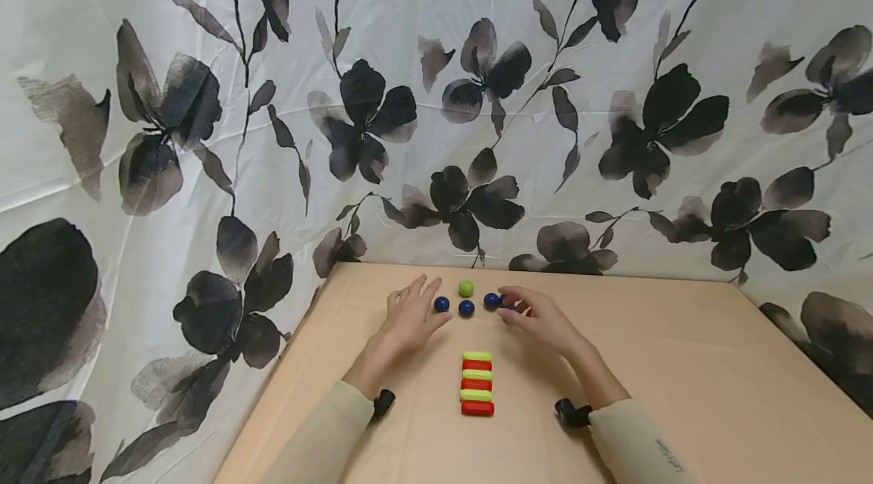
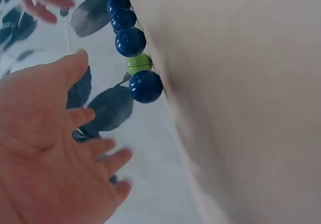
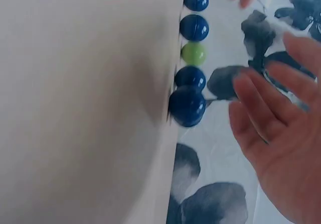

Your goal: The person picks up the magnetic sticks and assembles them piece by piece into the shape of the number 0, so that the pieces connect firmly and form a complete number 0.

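Observation:
Several glossy blue balls (image 1: 467, 308) and a green ball (image 1: 466, 288) lie grouped near the back of the table. My left hand (image 1: 409, 316) is just left of the group, its fingers extended and holding nothing; the leftmost blue ball (image 2: 145, 87) sits beyond its fingers in the left wrist view. My right hand (image 1: 543, 321) hovers at the group's right side, fingers loosely bent. It partly hides one blue ball in the head view. In the right wrist view, a gap separates those fingers (image 3: 246, 98) from the nearest blue ball (image 3: 187, 106).
A stack-like column of short rods, alternating yellow-green and red (image 1: 477, 384), lies between the forearms. The light wooden table (image 1: 682, 363) ends at a back edge against a white cloth (image 1: 409, 14) printed with dark flowers. Black straps with small devices circle both wrists.

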Available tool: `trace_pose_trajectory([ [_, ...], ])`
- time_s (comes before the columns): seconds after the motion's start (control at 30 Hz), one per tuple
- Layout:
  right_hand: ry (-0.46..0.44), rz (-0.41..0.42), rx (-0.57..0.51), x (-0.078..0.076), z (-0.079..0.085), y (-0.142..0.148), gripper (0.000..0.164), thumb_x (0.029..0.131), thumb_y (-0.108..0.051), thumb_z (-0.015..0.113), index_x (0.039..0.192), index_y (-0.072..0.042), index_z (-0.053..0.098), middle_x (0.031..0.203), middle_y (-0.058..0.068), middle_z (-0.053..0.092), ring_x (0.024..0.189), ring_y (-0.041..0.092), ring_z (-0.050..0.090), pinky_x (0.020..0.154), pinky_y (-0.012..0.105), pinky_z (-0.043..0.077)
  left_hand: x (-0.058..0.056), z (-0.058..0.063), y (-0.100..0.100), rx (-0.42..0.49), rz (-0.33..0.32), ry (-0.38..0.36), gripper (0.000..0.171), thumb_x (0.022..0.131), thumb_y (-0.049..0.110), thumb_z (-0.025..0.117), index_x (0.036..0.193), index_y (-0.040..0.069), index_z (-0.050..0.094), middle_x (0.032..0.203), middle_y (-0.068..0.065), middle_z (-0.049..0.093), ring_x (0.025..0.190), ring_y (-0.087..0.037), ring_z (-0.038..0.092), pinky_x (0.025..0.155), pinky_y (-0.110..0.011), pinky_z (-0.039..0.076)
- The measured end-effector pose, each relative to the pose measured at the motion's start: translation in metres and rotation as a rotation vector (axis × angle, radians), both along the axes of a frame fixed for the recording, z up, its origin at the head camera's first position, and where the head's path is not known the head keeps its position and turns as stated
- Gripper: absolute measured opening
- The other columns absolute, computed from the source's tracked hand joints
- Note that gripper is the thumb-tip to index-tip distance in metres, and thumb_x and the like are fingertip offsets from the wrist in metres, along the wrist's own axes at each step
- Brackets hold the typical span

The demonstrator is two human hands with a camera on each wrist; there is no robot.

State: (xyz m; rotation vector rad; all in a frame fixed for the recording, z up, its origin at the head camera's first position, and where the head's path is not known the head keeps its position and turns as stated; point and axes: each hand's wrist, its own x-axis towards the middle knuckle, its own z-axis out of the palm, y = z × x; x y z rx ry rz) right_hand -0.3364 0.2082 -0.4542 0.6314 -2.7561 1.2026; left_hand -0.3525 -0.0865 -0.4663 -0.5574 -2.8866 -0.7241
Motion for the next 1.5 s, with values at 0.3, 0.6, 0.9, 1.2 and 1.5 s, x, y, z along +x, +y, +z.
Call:
trace_pose_trajectory([
  [0.3, -0.195, 0.312, 0.176, 0.003, -0.008, -0.024, 0.024, 0.096, -0.019, 0.075, 0.119, -0.011, 0.074, 0.097, -0.004, 0.069, 0.09, 0.019, 0.061, 0.076, 0.028, 0.052, -0.026, -0.017, -0.001, 0.271, -0.128, -0.164, 0.055, 0.107, 0.025, 0.06, 0.156, 0.008, 0.045, 0.151, -0.021, 0.054, 0.129, -0.036, 0.057, 0.113, -0.061, 0.04],
  [0.6, -0.234, 0.33, 0.211, 0.0, -0.015, -0.029, 0.01, 0.095, -0.021, 0.077, 0.105, -0.019, 0.077, 0.089, -0.005, 0.068, 0.083, 0.017, 0.059, 0.072, 0.027, 0.049, -0.033, -0.023, 0.005, 0.258, -0.142, -0.175, 0.036, 0.106, 0.014, 0.06, 0.141, 0.008, 0.062, 0.142, -0.017, 0.062, 0.133, -0.035, 0.057, 0.114, -0.053, 0.045],
  [0.9, -0.227, 0.286, 0.236, 0.003, -0.017, -0.031, 0.009, 0.095, -0.016, 0.076, 0.103, -0.02, 0.077, 0.092, -0.007, 0.069, 0.084, 0.016, 0.06, 0.075, 0.029, 0.052, -0.025, -0.031, 0.001, 0.362, -0.122, -0.187, 0.031, 0.104, 0.013, 0.064, 0.134, 0.01, 0.065, 0.136, -0.016, 0.064, 0.126, -0.033, 0.059, 0.112, -0.054, 0.046],
  [1.2, -0.183, 0.205, 0.265, 0.004, -0.017, -0.036, 0.01, 0.093, -0.011, 0.077, 0.102, -0.017, 0.077, 0.094, -0.006, 0.067, 0.086, 0.017, 0.058, 0.08, 0.033, 0.052, -0.022, -0.035, -0.004, 0.459, -0.145, -0.214, 0.032, 0.101, 0.016, 0.069, 0.133, 0.012, 0.068, 0.129, -0.009, 0.069, 0.117, -0.026, 0.062, 0.107, -0.05, 0.048],
  [1.5, -0.133, 0.064, 0.253, 0.003, -0.017, -0.034, 0.011, 0.096, -0.012, 0.074, 0.105, -0.018, 0.074, 0.097, -0.004, 0.067, 0.089, 0.016, 0.058, 0.087, 0.036, 0.055, -0.017, -0.034, -0.004, 0.501, -0.145, -0.246, 0.035, 0.099, 0.021, 0.073, 0.131, 0.01, 0.069, 0.124, -0.005, 0.071, 0.111, -0.021, 0.062, 0.104, -0.046, 0.049],
])
